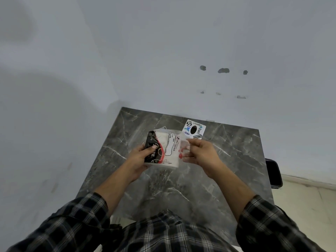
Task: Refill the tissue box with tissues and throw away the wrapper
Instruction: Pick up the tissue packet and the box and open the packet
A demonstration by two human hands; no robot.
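I hold a pack of white tissues in a clear plastic wrapper with black and red print, above the middle of the grey marble table. My left hand grips the pack's black printed left end. My right hand pinches the loose clear end of the wrapper on the right. Behind the pack, near the table's far edge, stands the white tissue box with stickers and a dark oval opening on top.
The table stands in a corner against pale walls at the back and left. A dark bin or chair edge shows beside the table's right edge, over a light tiled floor.
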